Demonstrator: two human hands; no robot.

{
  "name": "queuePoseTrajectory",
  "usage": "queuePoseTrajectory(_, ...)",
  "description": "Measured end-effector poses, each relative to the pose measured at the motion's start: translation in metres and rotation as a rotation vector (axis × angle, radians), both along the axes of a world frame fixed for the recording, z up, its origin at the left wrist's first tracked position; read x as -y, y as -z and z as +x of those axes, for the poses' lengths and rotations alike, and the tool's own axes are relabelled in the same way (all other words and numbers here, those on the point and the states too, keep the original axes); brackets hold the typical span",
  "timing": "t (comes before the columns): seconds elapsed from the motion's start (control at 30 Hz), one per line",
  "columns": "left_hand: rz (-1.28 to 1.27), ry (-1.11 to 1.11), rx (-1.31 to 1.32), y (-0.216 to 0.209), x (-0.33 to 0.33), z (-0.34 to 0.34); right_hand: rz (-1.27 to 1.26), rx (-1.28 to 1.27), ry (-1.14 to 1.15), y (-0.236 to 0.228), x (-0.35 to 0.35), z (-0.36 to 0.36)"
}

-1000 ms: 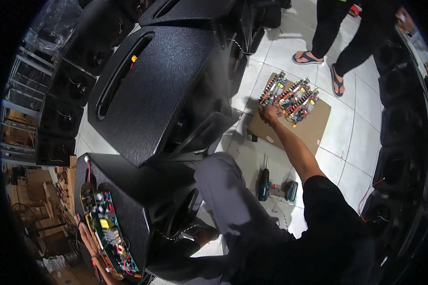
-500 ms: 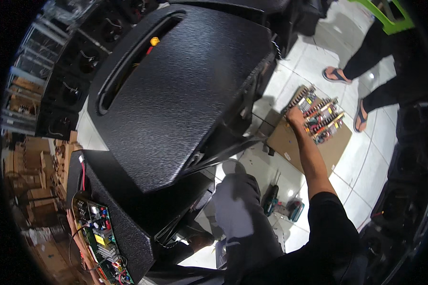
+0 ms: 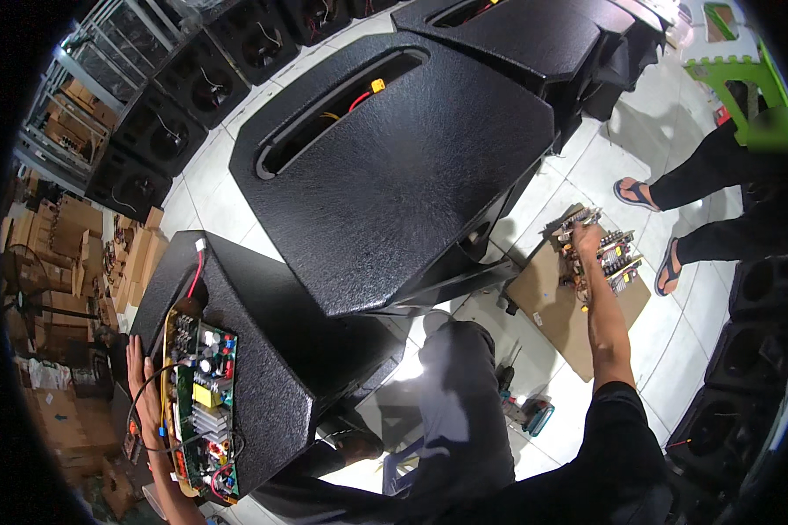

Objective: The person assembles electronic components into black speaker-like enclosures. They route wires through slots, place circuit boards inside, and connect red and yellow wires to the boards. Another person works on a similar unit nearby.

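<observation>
Left hand, lower left of frame: fingers outstretched, just beside one green circuit board on a black speaker cabinet. Right hand, right of centre: fingers curled at several smaller boards; I cannot tell whether it grips one. Beneath these: brown cardboard sheet. Below that: cordless drill. I see, upper centre: larger black cabinet.

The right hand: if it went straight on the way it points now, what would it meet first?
Probably the circuit board just ahead of the right hand. They may already be touching; the fingers are too hard to make out to tell. Beyond it lies white floor.
</observation>
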State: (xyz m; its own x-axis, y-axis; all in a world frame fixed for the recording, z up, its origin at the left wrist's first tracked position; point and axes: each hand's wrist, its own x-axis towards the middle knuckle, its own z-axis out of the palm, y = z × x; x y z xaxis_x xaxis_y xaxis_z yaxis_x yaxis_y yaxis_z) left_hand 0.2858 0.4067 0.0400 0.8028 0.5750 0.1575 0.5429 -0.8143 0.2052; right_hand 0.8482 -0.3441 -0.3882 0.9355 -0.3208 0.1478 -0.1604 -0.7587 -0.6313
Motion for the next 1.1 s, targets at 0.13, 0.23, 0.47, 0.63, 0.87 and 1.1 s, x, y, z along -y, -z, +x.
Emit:
queuePoseTrajectory(0.13,0.004,-0.012,-0.003,-0.001,0.005,0.005,0.549,-0.345,-0.033,-0.104,0.021,-0.013)
queuePoseTrajectory(0.23,0.014,0.023,0.077,0.007,-0.01,0.01,0.873,-0.338,-0.181,-0.193,0.027,-0.066)
queuePoseTrajectory(0.47,-0.114,-0.091,0.512,0.01,-0.025,-0.007,0.899,-0.51,-0.36,-0.366,-0.001,-0.169)
queuePoseTrajectory(0.63,-0.166,-0.268,1.174,-0.068,0.059,-0.042,0.876,-0.498,-0.3,-0.446,0.015,-0.224)
queuePoseTrajectory(0.87,-0.669,0.483,0.754,-0.098,0.377,0.027,0.708,-0.087,-0.437,-0.531,-0.032,-0.341)
queuePoseTrajectory(1.1,-2.119,0.403,0.003,-0.062,0.425,0.103,0.113,0.456,-1.037,-0.502,-0.134,-0.476)
